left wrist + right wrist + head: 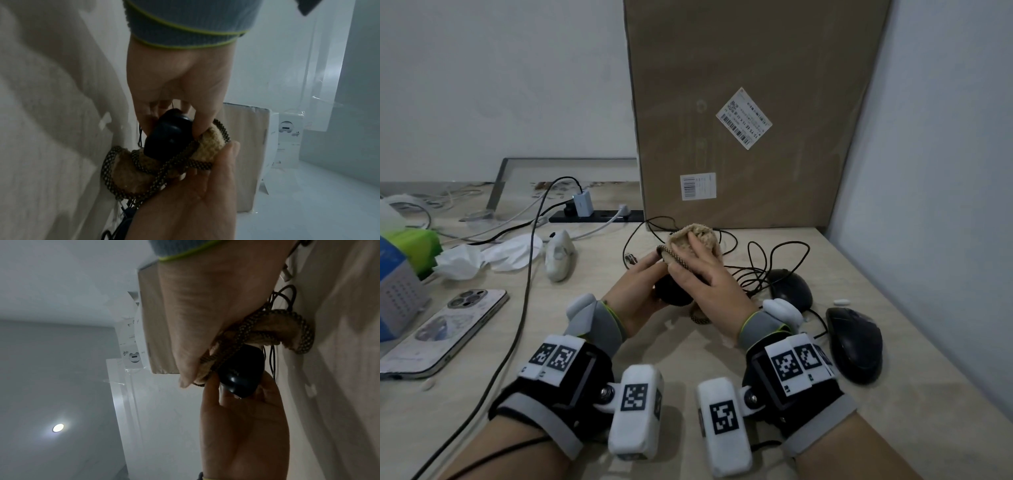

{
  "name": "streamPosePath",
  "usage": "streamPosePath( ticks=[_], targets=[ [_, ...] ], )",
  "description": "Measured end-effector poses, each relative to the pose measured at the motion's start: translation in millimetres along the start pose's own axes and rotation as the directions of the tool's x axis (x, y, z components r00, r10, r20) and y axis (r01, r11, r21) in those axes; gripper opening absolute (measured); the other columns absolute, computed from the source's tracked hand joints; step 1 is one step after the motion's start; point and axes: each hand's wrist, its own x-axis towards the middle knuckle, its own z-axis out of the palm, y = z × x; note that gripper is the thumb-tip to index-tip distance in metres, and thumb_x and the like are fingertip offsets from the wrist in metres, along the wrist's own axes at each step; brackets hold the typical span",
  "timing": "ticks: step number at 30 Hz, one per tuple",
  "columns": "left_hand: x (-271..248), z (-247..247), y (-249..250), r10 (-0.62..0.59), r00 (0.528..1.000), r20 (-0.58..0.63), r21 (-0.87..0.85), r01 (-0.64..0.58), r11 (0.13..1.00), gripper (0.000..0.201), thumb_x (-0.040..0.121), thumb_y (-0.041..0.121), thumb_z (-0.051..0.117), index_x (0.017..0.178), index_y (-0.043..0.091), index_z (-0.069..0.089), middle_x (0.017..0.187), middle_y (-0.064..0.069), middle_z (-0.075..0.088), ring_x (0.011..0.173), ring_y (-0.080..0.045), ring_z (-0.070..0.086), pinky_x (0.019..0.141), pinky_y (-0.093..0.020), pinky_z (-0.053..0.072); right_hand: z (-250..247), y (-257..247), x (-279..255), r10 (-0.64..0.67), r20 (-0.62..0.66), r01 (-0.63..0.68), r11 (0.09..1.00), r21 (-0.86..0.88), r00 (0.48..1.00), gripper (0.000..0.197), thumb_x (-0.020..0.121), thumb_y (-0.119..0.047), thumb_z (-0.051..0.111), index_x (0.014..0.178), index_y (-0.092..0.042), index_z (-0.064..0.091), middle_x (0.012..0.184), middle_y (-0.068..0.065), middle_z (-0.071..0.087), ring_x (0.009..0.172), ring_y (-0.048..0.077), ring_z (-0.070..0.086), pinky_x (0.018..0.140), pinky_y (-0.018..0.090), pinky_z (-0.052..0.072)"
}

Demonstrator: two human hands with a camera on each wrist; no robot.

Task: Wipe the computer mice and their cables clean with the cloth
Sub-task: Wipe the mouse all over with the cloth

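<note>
A small black mouse (671, 291) is lifted just above the desk. My left hand (643, 281) grips it from the left, fingers and thumb curled round its body (166, 139). My right hand (698, 270) holds a tan fluffy cloth (702, 236) with speckled edging over the top of the mouse, thumb and fingers pinching the cloth (273, 331). One corner of the cloth hangs down to the desk. The mouse's thin black cable (647, 236) loops away behind the hands. Two more black mice (789, 287) (854, 342) lie to the right, their cables (767, 260) tangled.
A tall cardboard box (750, 102) stands at the back against the right wall. On the left are a phone (448, 329), crumpled tissue (482, 255), a white gadget (558, 255), a power strip (599, 216) and a long dark cable (524, 308).
</note>
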Motion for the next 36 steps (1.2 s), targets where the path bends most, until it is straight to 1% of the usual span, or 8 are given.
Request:
streamPosePath(
  ticks=[5, 10, 14, 16, 19, 27, 31, 36],
  targets=[
    [-3, 2, 1, -0.092, 0.992, 0.081, 0.124, 0.082, 0.989, 0.032, 0.092, 0.013, 0.05, 0.122, 0.01, 0.059, 0.116, -0.015, 0.066, 0.105, -0.027, 0.064, 0.083, -0.036, 0.055, -7, -1, 2, 0.018, -0.155, -0.023, 0.999, -0.03, 0.988, 0.037, 0.094, -0.044, 0.048, 0.127, -0.032, 0.057, 0.152, -0.015, 0.031, 0.141, 0.006, 0.013, 0.12, 0.035, 0.007],
    [-10, -6, 15, -0.2, 0.977, 0.076, 0.199, 0.182, 0.963, 0.05, 0.067, 0.031, 0.059, 0.105, -0.001, 0.059, 0.086, -0.019, 0.065, 0.066, -0.021, 0.064, 0.054, -0.02, 0.051, -10, 2, 3, 0.024, -0.224, -0.018, 0.999, 0.032, 0.974, 0.04, 0.094, -0.051, 0.042, 0.104, -0.026, 0.07, 0.115, -0.008, 0.066, 0.115, 0.011, 0.054, 0.105, 0.028, 0.039],
    [-7, -22, 21, -0.164, 0.984, 0.067, 0.104, 0.156, 0.982, 0.072, 0.058, 0.041, 0.064, 0.115, -0.002, 0.06, 0.099, -0.022, 0.065, 0.089, -0.028, 0.06, 0.07, -0.028, 0.048, -18, -4, -1, 0.13, -0.17, -0.092, 0.973, 0.214, 0.977, 0.034, 0.099, -0.043, 0.036, 0.098, -0.03, 0.067, 0.093, -0.014, 0.065, 0.092, 0.0, 0.058, 0.078, 0.009, 0.043],
    [-8, -20, 22, -0.117, 0.993, 0.023, 0.045, 0.116, 0.992, 0.037, 0.08, 0.034, 0.052, 0.097, 0.003, 0.064, 0.074, -0.011, 0.068, 0.066, -0.014, 0.063, 0.056, -0.019, 0.047, -19, -5, -2, 0.167, -0.188, -0.11, 0.953, 0.283, 0.968, 0.034, 0.097, -0.046, 0.038, 0.098, -0.028, 0.067, 0.098, -0.008, 0.066, 0.098, 0.01, 0.059, 0.085, 0.02, 0.043],
    [-7, -18, 23, -0.026, 0.997, -0.076, -0.07, 0.021, 0.997, 0.043, 0.093, 0.025, 0.037, 0.066, 0.013, 0.068, 0.055, -0.001, 0.059, 0.051, -0.007, 0.056, 0.046, -0.014, 0.044, -19, -6, -1, 0.204, -0.191, -0.115, 0.912, 0.394, 0.96, 0.029, 0.095, -0.045, 0.044, 0.088, -0.028, 0.067, 0.094, -0.006, 0.07, 0.097, 0.014, 0.064, 0.087, 0.028, 0.048],
    [5, -56, 37, 0.076, 0.85, -0.521, -0.452, -0.35, 0.82, 0.02, 0.09, 0.028, 0.049, 0.101, 0.015, 0.059, 0.084, -0.001, 0.06, 0.073, -0.01, 0.057, 0.05, -0.015, 0.05, -13, 1, 2, 0.142, -0.224, -0.042, 0.916, 0.399, 0.964, 0.016, 0.094, -0.029, 0.055, 0.101, -0.021, 0.067, 0.097, 0.0, 0.073, 0.091, 0.011, 0.068, 0.081, 0.019, 0.052],
    [1, -42, 31, 0.026, 0.946, -0.324, -0.532, -0.205, 0.821, 0.032, 0.093, 0.023, 0.049, 0.121, 0.008, 0.051, 0.104, -0.013, 0.063, 0.094, -0.02, 0.061, 0.064, -0.024, 0.058, -15, 1, 1, 0.134, -0.27, -0.011, 0.91, 0.415, 0.954, 0.014, 0.093, -0.025, 0.056, 0.101, -0.018, 0.066, 0.096, 0.0, 0.072, 0.087, 0.008, 0.067, 0.073, 0.013, 0.051],
    [-8, -13, 24, -0.053, 0.998, -0.021, -0.469, 0.037, 0.882, 0.03, 0.069, 0.017, 0.067, 0.093, -0.001, 0.072, 0.092, -0.016, 0.071, 0.079, -0.023, 0.071, 0.061, -0.027, 0.058, -15, -2, -1, 0.117, -0.261, -0.004, 0.918, 0.397, 0.958, 0.013, 0.094, -0.023, 0.055, 0.095, -0.019, 0.067, 0.092, 0.002, 0.073, 0.083, 0.009, 0.068, 0.068, 0.014, 0.051]
  ],
)
